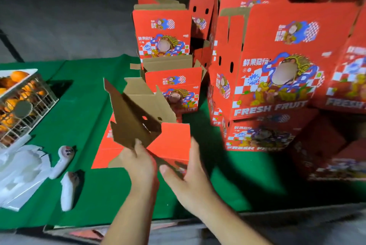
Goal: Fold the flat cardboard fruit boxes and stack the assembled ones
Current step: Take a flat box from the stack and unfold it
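While assembled boxes (277, 62) stand stacked beyond, the left hand (138, 161) grasps a half-folded box (150, 126); the right hand (190, 173) lies released beside it.

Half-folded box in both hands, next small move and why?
Probably fold the raised brown flap down into the box. The left hand grips that flap's lower edge, and it stands tilted above the red box, which is not yet squared. The right hand steadies the box's near side with fairly straight fingers. Assembled boxes already stack to the right on the green table.
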`<action>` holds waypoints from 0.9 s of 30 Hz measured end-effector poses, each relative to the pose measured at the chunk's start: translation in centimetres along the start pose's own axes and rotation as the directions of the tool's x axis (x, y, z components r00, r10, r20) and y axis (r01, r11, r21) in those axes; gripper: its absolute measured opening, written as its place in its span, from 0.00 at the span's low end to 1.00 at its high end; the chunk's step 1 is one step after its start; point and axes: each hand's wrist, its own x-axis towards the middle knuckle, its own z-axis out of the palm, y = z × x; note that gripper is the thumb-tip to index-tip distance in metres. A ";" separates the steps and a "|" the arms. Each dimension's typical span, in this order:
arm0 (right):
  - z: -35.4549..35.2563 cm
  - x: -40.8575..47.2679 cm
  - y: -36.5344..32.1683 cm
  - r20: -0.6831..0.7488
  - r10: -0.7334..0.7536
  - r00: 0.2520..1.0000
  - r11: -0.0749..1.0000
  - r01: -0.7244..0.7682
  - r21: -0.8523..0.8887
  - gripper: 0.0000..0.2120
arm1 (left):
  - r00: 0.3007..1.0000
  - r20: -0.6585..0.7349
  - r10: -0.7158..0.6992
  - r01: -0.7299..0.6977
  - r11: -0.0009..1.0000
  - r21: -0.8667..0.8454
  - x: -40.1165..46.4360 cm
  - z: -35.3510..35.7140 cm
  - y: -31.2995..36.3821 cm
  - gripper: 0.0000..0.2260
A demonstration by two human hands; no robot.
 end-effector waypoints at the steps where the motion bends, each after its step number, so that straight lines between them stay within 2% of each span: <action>1: -0.2 0.4 0.3 -0.058 -0.003 0.998 0.999 0.000 -0.043 0.41 | 0.998 0.020 0.064 -0.064 0.996 0.054 -0.9 0.0 0.0 0.16; 2: -0.7 0.9 0.6 -0.132 0.010 0.991 0.998 -0.018 -0.060 0.38 | 0.987 0.066 0.147 -0.152 0.985 0.082 -1.7 0.0 0.0 0.19; 4: -2.1 2.2 0.6 -0.267 0.041 0.963 0.997 -0.059 -0.059 0.35 | 0.950 0.179 0.255 -0.261 0.965 0.013 -3.4 0.0 0.4 0.33; 5: -2.8 2.7 0.4 -0.321 0.065 0.945 0.996 -0.083 -0.044 0.37 | 0.932 0.225 0.285 -0.288 0.958 -0.020 -4.5 0.2 0.5 0.37; 7: -4.0 3.7 0.0 -0.395 0.122 0.911 0.991 -0.132 -0.001 0.44 | 0.906 0.305 0.294 -0.288 0.955 -0.067 -7.1 0.7 0.9 0.39; 9: -5.0 4.6 -0.5 -0.383 0.126 0.915 0.992 -0.127 0.022 0.48 | 0.870 0.410 0.272 -0.245 0.962 -0.119 -9.6 1.4 1.0 0.39; 12: -6.6 5.6 -0.7 -0.252 0.079 0.965 0.997 -0.082 -0.003 0.47 | 0.790 0.535 0.299 -0.193 0.950 -0.245 -11.8 1.9 0.8 0.39; 14: -7.8 6.3 -0.6 -0.186 0.082 0.979 0.988 -0.104 -0.114 0.46 | 0.688 0.686 0.237 -0.113 0.969 -0.222 -11.7 1.6 0.5 0.43; 15: -8.3 6.5 -0.5 -0.177 0.101 0.979 0.977 -0.131 -0.167 0.46 | 0.591 0.777 0.219 -0.096 0.975 -0.202 -11.5 1.3 0.6 0.44; 16: -8.8 6.8 -0.5 -0.173 0.116 0.978 0.966 -0.151 -0.208 0.47 | 0.492 0.838 0.237 -0.122 0.971 -0.203 -11.2 0.8 0.6 0.45; 17: -9.2 6.9 -0.5 -0.162 0.113 0.980 0.961 -0.150 -0.234 0.48 | 0.448 0.847 0.286 -0.195 0.956 -0.219 -10.5 0.2 0.7 0.44; 18: -9.7 7.0 -0.3 -0.139 0.094 0.986 0.960 -0.127 -0.249 0.49 | 0.500 0.797 0.340 -0.294 0.932 -0.213 -9.3 -0.2 0.8 0.41; 20: -10.4 7.3 0.1 -0.075 0.036 0.997 0.973 -0.052 -0.225 0.48 | 0.746 0.520 0.417 -0.433 0.896 -0.097 -4.7 -0.6 0.7 0.34; 21: -10.6 7.3 0.1 -0.056 0.021 0.998 0.984 -0.031 -0.178 0.46 | 0.853 0.358 0.379 -0.404 0.915 -0.005 -1.7 -1.0 0.7 0.34; 22: -10.7 7.4 0.1 -0.069 0.024 0.997 0.992 -0.032 -0.120 0.41 | 0.920 0.245 0.307 -0.331 0.941 0.063 1.2 -1.4 1.0 0.35; 23: -10.9 7.6 0.1 -0.116 0.047 0.992 0.997 -0.054 -0.057 0.34 | 0.942 0.231 0.241 -0.270 0.957 0.101 3.9 -2.0 1.0 0.36; 24: -11.0 7.8 0.2 -0.183 0.085 0.979 0.996 -0.090 -0.017 0.26 | 0.928 0.308 0.208 -0.244 0.966 0.083 5.8 -2.6 0.7 0.35; 25: -11.0 8.0 0.2 -0.237 0.130 0.963 0.991 -0.135 -0.007 0.18 | 0.886 0.418 0.203 -0.237 0.971 0.031 7.0 -3.1 0.3 0.32; 27: -10.9 8.2 0.3 -0.253 0.185 0.950 0.983 -0.182 0.033 0.13 | 0.810 0.553 0.196 -0.196 0.979 -0.060 7.5 -4.0 -0.3 0.26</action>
